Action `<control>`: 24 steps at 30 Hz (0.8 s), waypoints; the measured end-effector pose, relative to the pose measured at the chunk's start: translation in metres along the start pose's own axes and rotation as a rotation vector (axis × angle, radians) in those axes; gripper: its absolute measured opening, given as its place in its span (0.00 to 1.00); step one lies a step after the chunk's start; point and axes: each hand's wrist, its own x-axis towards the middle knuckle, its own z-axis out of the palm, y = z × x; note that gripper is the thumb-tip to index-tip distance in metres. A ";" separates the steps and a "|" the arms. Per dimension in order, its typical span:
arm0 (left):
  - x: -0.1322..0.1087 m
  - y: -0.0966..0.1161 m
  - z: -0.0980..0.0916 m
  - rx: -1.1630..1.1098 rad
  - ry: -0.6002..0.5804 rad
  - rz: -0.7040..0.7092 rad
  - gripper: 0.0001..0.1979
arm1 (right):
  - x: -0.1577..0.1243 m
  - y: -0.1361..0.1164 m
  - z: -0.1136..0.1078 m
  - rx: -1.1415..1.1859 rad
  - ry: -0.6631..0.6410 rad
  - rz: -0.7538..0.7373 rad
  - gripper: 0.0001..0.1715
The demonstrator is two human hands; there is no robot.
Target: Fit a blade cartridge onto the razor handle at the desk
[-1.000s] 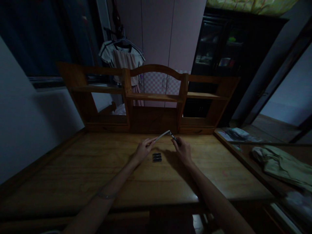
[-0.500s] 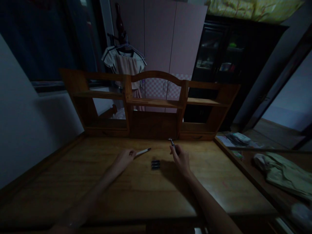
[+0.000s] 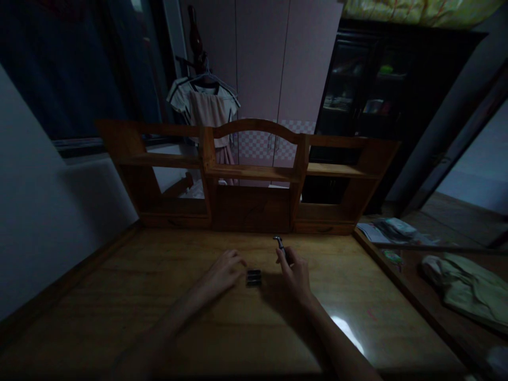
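Note:
Several small dark cylinders lie side by side on the wooden desk. Just left of them is my left hand, palm down over the desktop, its fingers apart and the fingertips beside the cylinders; nothing shows in it. My right hand, to the right of the cylinders, is closed around a slim dark tool with a bent, shiny metal head that points up and away. The white stick cannot be seen now.
A wooden shelf unit stands along the desk's far edge. Beyond the right-hand desk edge lie papers and a pale green cloth. Clothes hang behind the shelf.
My left hand has moved right towards the dark cylinders, and the white stick that it held has gone from view. My right hand still holds the tool. The view has tilted slightly.

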 end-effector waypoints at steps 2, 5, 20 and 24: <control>0.005 0.019 0.016 -0.047 -0.108 0.036 0.09 | 0.000 0.001 0.000 0.006 -0.011 0.000 0.19; 0.007 0.027 0.035 -0.036 -0.100 0.019 0.13 | 0.001 0.001 -0.001 0.016 -0.015 0.006 0.19; 0.029 0.015 0.044 0.077 -0.185 -0.098 0.16 | 0.001 0.001 -0.002 0.028 -0.036 -0.007 0.17; 0.023 0.017 0.043 0.075 -0.166 -0.071 0.14 | 0.001 0.005 0.000 0.022 -0.030 -0.009 0.18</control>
